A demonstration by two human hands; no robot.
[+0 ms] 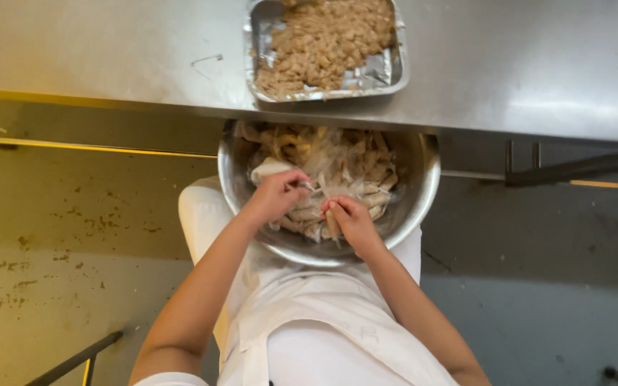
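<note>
A round steel bowl (423, 187) rests on my lap, full of pale beige strips of food (355, 166) with clear plastic film over part of them. My left hand (277, 194) pinches a thin strip at the bowl's left side. A little lower, my right hand (350, 220) holds another beige strip near the bowl's front. The two hands sit close together over the pile. A white lump (267, 169) lies in the bowl just above my left hand.
A foil tray (383, 73) of small beige chopped pieces stands on the steel table (109, 50) just beyond the bowl. I wear white clothes (309, 322). Stained floor (73, 236) lies left, grey floor right, with metal table legs (574, 168).
</note>
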